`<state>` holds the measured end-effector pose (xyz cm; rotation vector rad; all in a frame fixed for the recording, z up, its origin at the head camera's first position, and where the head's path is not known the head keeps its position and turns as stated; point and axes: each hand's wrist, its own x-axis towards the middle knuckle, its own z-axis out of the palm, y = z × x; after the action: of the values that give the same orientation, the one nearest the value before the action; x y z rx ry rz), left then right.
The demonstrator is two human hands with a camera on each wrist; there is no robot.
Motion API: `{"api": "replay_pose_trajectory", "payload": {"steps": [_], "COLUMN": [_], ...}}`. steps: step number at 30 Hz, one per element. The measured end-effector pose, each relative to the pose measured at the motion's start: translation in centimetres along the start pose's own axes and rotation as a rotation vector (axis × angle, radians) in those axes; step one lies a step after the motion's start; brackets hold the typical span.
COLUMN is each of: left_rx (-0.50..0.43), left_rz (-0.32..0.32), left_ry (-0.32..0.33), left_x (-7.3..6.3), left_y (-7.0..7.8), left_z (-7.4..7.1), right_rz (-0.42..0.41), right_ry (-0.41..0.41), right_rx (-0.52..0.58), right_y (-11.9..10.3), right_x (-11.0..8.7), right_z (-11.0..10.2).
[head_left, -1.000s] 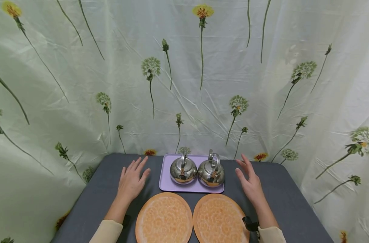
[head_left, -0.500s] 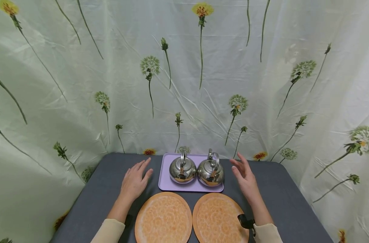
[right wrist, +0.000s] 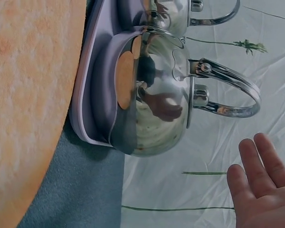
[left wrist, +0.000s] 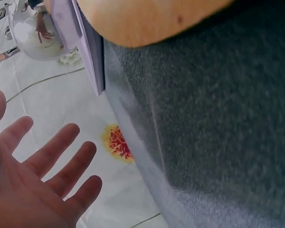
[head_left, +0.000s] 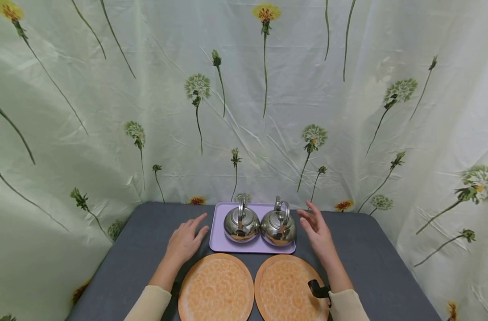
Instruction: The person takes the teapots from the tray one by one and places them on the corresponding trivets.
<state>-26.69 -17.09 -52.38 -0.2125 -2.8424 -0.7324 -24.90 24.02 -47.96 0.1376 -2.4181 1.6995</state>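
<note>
Two shiny steel kettles stand side by side on a lilac tray (head_left: 218,243) at the back of the table. The left kettle (head_left: 241,225) and the right kettle (head_left: 278,228) both have arched handles raised. My left hand (head_left: 184,241) hovers just left of the tray, fingers extended and apart, holding nothing. My right hand (head_left: 318,232) is beside the right kettle, fingertips close to its side, with nothing in it. In the right wrist view the right kettle (right wrist: 156,104) shows large, and the right hand's fingers (right wrist: 256,166) are spread near its handle.
Two round orange-patterned placemats, left (head_left: 217,287) and right (head_left: 290,287), lie side by side in front of the tray. A dark grey cloth (head_left: 119,272) covers the table. Behind hangs a pale curtain (head_left: 167,102) printed with dandelions. A black wrist camera mount (head_left: 319,290) sits at my right wrist.
Both hands have moved inward toward the tray, the left to the right and the right to the left. The kettles, tray and placemats have stayed in place.
</note>
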Motion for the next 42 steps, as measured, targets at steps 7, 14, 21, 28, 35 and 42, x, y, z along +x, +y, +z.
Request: {"api": "replay_pose_trajectory", "payload": {"steps": [7,14,21,28,35,42], "left_rx": [-0.088,-0.187,-0.273,-0.299,-0.351,-0.368], "left_rz": [-0.037,-0.058,-0.067,-0.063,-0.09,-0.109], "left_ry": [-0.052,-0.095,-0.134,-0.162,-0.187,-0.238], "left_x": [0.2,0.6,1.5,1.6,2.0,2.7], "left_y": [0.0,0.0,-0.6,-0.8,-0.9,-1.2], "left_z": [0.6,1.0,1.7,1.8,2.3,2.7], "right_rz": [0.041,0.022,0.051,0.089,0.105,0.109], "right_ry": [-0.032,-0.043,-0.056,-0.045,-0.038,-0.056], "right_rx": [0.072,0.119,0.162,0.178,0.186,0.201], "right_y": [0.3,0.8,0.7,0.9,1.0,1.0], "right_x": [0.4,0.8,1.4,1.7,2.0,2.3], "right_z": [0.4,0.9,1.4,2.0,2.5,2.8]}}
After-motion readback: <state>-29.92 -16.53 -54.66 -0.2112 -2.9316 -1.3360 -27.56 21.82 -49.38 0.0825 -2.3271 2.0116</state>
